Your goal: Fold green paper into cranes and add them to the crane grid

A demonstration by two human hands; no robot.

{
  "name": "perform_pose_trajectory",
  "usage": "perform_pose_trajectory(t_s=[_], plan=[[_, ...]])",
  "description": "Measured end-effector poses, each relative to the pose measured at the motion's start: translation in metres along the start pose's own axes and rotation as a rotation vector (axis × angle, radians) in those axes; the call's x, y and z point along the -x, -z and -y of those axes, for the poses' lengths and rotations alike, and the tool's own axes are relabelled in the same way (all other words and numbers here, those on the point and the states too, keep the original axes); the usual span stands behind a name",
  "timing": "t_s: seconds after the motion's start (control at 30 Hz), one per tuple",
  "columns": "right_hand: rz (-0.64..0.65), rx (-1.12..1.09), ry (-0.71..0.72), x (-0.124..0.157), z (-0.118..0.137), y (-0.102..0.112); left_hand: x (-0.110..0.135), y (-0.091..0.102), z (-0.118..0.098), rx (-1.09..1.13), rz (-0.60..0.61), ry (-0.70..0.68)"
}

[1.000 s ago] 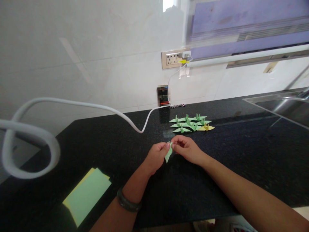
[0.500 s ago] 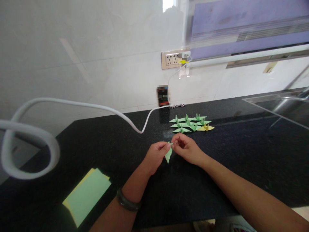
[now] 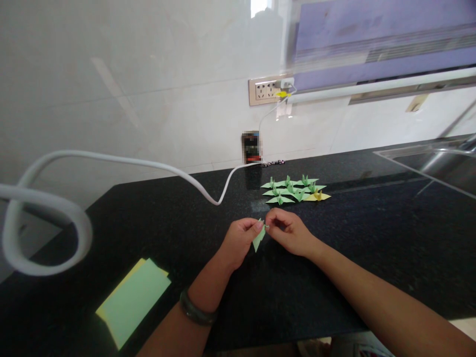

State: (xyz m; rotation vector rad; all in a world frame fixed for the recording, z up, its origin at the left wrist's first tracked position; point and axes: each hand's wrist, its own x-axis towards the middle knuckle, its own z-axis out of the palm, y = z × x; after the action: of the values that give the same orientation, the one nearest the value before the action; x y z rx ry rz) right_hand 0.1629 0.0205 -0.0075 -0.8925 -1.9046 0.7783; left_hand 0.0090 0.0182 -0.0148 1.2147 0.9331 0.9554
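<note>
Between my hands is a small folded green paper piece (image 3: 258, 240), its pointed end hanging down. My left hand (image 3: 240, 239) pinches its upper left part between thumb and fingers. On the other side, my right hand (image 3: 288, 230) has thumb and forefinger closed on a thin tip of the same paper. Just beyond my hands, several folded green paper cranes (image 3: 280, 200) stand in close rows, with one yellow paper crane (image 3: 318, 196) at the front right.
Green and yellow paper sheets (image 3: 136, 302) lie stacked at the left on the black counter (image 3: 178, 213). A thick white cable (image 3: 163, 167) loops in from the left. A phone-like blurred device (image 3: 252, 147) leans on the wall below a socket (image 3: 262, 91). A metal sink (image 3: 442, 161) is at right.
My right hand has shifted slightly down, drawing the thin tip of the paper out to the right. The paper's lower point has swung a little left; my left hand stays in place.
</note>
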Motion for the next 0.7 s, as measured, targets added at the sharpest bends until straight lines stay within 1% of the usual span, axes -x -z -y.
perform_pose_trajectory(t_s=[0.13,0.27,0.47,0.7], plan=[[0.044,-0.004,0.013,-0.0004,0.0014,0.0003,-0.0011,-0.0001,0.0005,0.012,-0.018,-0.015],[0.085,-0.004,-0.005,-0.0003,0.0043,-0.0007,-0.0019,0.0003,0.0012,0.008,-0.019,-0.024],[0.022,0.028,-0.029,-0.0012,0.0046,-0.0018,-0.0019,-0.001,0.0011,0.005,-0.025,0.033],[0.013,0.009,-0.019,-0.0009,0.003,-0.0005,-0.0022,0.0,0.001,0.068,0.023,0.041]])
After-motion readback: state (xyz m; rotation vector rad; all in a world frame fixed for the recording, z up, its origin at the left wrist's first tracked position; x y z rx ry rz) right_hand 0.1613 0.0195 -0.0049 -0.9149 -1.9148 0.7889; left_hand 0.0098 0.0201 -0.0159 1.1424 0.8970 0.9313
